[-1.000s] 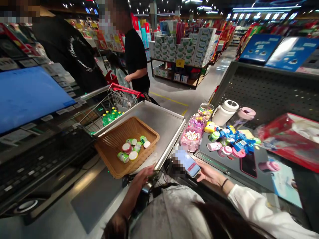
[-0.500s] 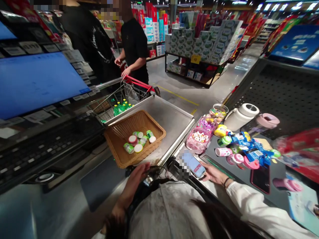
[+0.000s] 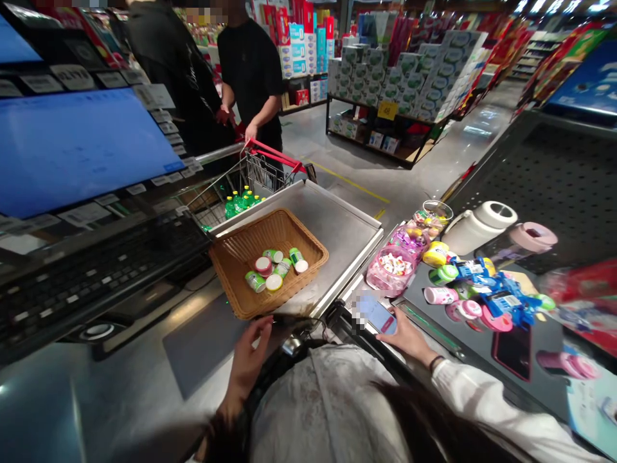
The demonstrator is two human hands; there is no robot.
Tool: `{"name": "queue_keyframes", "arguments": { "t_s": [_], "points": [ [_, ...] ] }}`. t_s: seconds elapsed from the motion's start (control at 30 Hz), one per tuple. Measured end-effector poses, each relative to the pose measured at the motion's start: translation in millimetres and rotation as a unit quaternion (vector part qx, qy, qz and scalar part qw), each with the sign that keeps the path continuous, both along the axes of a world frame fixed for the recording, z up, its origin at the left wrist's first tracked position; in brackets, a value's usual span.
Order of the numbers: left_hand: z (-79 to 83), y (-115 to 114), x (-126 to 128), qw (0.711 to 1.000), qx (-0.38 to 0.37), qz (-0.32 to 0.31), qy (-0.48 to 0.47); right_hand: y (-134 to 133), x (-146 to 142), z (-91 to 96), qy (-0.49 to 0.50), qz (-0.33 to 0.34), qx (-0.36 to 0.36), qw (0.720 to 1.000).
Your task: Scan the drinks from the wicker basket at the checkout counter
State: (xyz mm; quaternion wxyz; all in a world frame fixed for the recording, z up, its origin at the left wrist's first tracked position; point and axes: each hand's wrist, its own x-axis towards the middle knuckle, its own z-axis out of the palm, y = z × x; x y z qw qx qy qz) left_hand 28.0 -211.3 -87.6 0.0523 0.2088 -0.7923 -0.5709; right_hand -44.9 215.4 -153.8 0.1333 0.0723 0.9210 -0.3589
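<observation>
My right hand (image 3: 409, 335) is closed around a smartphone (image 3: 375, 313), whose lit screen faces up and is partly pixelated. My left hand (image 3: 251, 354) holds nothing; its fingers are loosely bent and apart, just below the near edge of a brown wicker basket (image 3: 226, 276). Several small green, pink and yellow-lidded canisters (image 3: 274, 282) lie in the basket. Beyond the phone stands a pink tub of wrapped sweets (image 3: 391, 267). To its right, several small canisters (image 3: 441, 295) and blue packets (image 3: 506, 299) crowd a dark counter.
A keyboard (image 3: 91, 276) and a blue-lit monitor (image 3: 81, 148) are at the left. Behind the metal counter (image 3: 337, 235), a shopping cart (image 3: 270, 154) holds green bottles; two people in black stand by it. A cream flask (image 3: 482, 225) and another phone (image 3: 513, 350) lie at the right.
My left hand has drawn back slightly to the left and its fingers have bent. My right thumb now lies over the phone's lower edge, and the screen's content differs. The view has shifted a little.
</observation>
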Motion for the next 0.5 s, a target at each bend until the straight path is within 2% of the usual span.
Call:
{"name": "queue_keyframes", "arguments": {
  "t_s": [0.13, 0.27, 0.37, 0.5],
  "points": [
    [-21.1, -6, 4, 0.994, -0.092, -0.034, 0.042, -2, 10, -13.9, 0.024, 0.048, 0.103, 0.993],
    [-40.5, -13, 6, 0.966, -0.219, -0.069, 0.117, -2, 19, -20.8, 0.055, 0.076, 0.175, 0.980],
    [-41.3, -11, 5, 0.931, -0.300, -0.117, 0.172, -2, 25, -26.7, 0.081, 0.085, 0.204, 0.972],
    [-28.3, 3, -5, 0.891, -0.360, -0.186, 0.202, -2, 29, -34.5, 0.113, 0.089, 0.219, 0.965]
  ]
}}
